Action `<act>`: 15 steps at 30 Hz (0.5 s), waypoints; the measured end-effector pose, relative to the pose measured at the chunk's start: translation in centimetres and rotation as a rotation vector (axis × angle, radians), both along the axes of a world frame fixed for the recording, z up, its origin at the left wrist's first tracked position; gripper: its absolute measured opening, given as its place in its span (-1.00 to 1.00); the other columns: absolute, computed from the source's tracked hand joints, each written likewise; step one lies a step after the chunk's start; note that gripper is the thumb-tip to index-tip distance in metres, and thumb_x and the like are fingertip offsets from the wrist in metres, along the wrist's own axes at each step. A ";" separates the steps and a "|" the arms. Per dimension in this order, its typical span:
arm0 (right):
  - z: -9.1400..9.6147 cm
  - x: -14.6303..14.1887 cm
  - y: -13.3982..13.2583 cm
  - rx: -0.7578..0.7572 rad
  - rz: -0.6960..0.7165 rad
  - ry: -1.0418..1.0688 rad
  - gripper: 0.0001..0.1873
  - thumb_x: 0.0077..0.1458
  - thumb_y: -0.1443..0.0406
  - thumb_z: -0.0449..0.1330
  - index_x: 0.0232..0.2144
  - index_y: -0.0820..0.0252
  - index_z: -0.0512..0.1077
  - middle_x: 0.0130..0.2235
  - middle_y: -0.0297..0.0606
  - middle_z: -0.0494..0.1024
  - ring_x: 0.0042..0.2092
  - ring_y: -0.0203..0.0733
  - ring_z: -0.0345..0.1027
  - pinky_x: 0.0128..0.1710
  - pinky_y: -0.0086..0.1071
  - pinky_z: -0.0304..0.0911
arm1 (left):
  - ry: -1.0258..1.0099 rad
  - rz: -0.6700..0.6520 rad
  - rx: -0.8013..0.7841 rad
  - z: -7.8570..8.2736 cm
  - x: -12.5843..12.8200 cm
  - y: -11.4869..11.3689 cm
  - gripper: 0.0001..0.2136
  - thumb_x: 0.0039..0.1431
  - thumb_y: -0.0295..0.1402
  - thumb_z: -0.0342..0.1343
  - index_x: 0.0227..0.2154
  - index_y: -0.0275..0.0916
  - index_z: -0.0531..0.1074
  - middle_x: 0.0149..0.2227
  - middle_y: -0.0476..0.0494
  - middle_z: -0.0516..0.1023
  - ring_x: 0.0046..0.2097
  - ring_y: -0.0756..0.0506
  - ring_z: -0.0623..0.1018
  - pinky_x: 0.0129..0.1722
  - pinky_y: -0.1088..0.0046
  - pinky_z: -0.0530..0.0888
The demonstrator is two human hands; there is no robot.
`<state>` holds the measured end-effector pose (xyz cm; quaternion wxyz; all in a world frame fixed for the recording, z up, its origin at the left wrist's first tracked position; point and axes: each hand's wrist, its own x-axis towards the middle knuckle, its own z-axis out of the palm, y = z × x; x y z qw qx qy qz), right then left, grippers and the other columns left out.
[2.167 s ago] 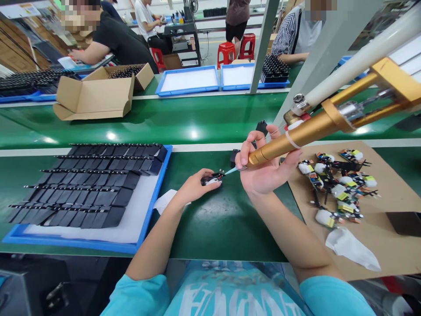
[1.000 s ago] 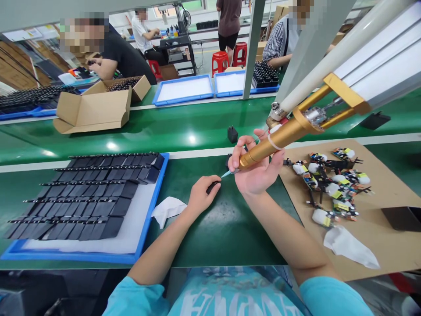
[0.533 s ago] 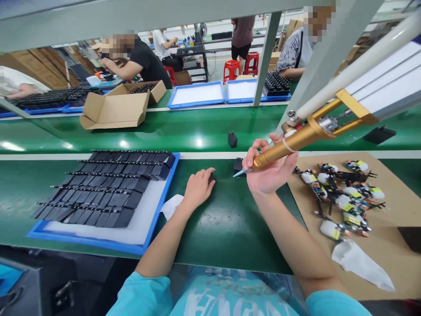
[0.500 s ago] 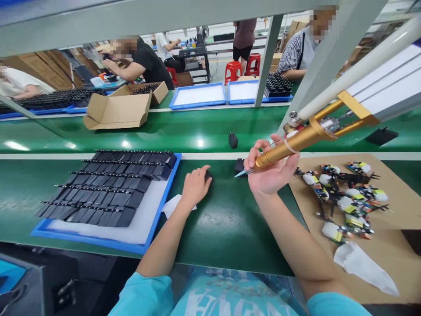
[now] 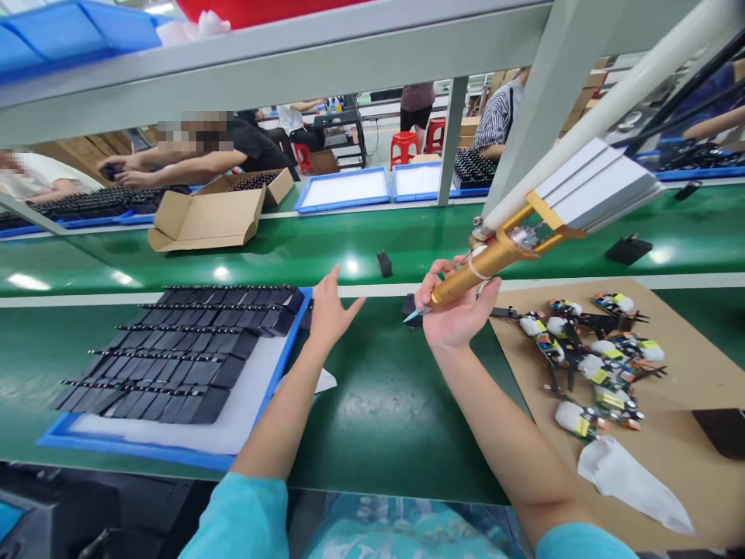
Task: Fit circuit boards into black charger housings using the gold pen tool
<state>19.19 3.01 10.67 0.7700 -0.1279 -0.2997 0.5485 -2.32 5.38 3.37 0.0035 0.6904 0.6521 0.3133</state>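
My left hand (image 5: 330, 312): fingers spread near the blue plastic tray (image 5: 140, 452) of black blocks (image 5: 180, 357). My right hand (image 5: 457, 312): fingers curled round the gold metal cylindrical tool (image 5: 474, 272), pale blue tapered tip (image 5: 415, 314) near a black plastic cuboid (image 5: 410, 303) on the green bench (image 5: 396, 439).

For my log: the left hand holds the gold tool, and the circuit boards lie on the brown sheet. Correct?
Not the left hand: the head view shows the right hand holding the gold tool. The circuit boards do lie on the brown sheet.
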 end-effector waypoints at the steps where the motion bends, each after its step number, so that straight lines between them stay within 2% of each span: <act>1: 0.0 0.0 0.1 0.002 0.001 0.002 -0.50 0.08 -0.19 -0.07 -0.24 0.04 0.27 -0.36 -0.40 0.40 -0.61 -0.39 0.26 -0.69 -0.45 0.17 | -0.061 -0.079 -0.053 -0.2 0.6 2.0 -0.17 0.11 -0.09 0.19 0.33 -0.25 -0.09 0.27 -0.41 0.17 0.27 -0.31 0.21 0.21 0.11 0.21; 2: -0.1 0.0 0.1 0.005 0.002 0.001 -0.51 0.08 -0.19 -0.06 -0.24 0.04 0.26 -0.36 -0.41 0.40 -0.61 -0.39 0.26 -0.69 -0.45 0.17 | -0.120 -0.123 -0.118 -0.4 1.1 4.1 -0.13 0.07 -0.11 0.24 0.33 -0.26 -0.10 0.29 -0.42 0.13 0.28 -0.30 0.20 0.21 0.14 0.22; 4: -0.1 0.0 0.3 0.013 -0.003 0.001 -0.51 0.07 -0.18 -0.04 -0.23 0.04 0.25 -0.36 -0.41 0.41 -0.61 -0.39 0.25 -0.70 -0.45 0.17 | -0.222 -0.114 -0.252 -1.0 2.1 8.2 -0.09 0.01 -0.16 0.30 0.32 -0.30 -0.08 0.33 -0.46 0.05 0.30 -0.29 0.19 0.18 0.21 0.27; 6: -0.2 0.1 0.4 0.020 -0.008 0.006 -0.51 0.07 -0.18 -0.03 -0.21 0.04 0.25 -0.37 -0.41 0.41 -0.62 -0.39 0.25 -0.70 -0.46 0.17 | -0.278 -0.063 -0.341 -1.3 2.9 11.3 -0.13 -0.01 -0.19 0.31 0.29 -0.34 0.00 0.30 -0.50 0.13 0.22 -0.28 0.33 0.11 0.24 0.33; 8: -0.3 0.1 0.5 0.027 -0.005 0.016 -0.51 0.07 -0.18 -0.02 -0.20 0.04 0.25 -0.37 -0.42 0.41 -0.62 -0.40 0.25 -0.70 -0.47 0.17 | -0.289 -0.030 -0.375 -1.1 3.3 12.8 -0.23 0.00 -0.20 0.31 0.23 -0.37 0.13 0.20 -0.52 0.31 0.06 -0.27 0.48 0.04 0.21 0.38; 11: -0.3 0.1 0.5 0.040 0.013 0.027 -0.51 0.07 -0.17 0.00 -0.20 0.06 0.24 -0.37 -0.42 0.41 -0.62 -0.40 0.25 -0.70 -0.47 0.18 | -0.279 -0.019 -0.374 -0.3 3.2 12.2 -0.37 0.02 -0.18 0.28 0.11 -0.37 0.27 0.07 -0.47 0.45 -0.10 -0.23 0.55 -0.02 0.20 0.41; 13: -0.3 0.0 0.5 0.048 0.014 0.024 -0.51 0.07 -0.17 0.01 -0.21 0.06 0.24 -0.37 -0.42 0.42 -0.62 -0.40 0.25 -0.70 -0.47 0.19 | -0.273 -0.041 -0.364 0.4 3.0 10.1 -0.39 0.01 -0.15 0.28 0.09 -0.32 0.31 0.06 -0.39 0.47 -0.13 -0.18 0.55 -0.05 0.25 0.42; 15: -0.3 0.0 0.4 0.050 0.008 0.013 -0.51 0.06 -0.17 0.01 -0.22 0.06 0.23 -0.37 -0.41 0.42 -0.62 -0.40 0.25 -0.69 -0.47 0.18 | -0.258 -0.111 -0.366 1.0 2.8 7.1 -0.37 -0.05 -0.12 0.31 0.09 -0.24 0.33 0.01 -0.26 0.51 -0.15 -0.15 0.55 -0.08 0.30 0.44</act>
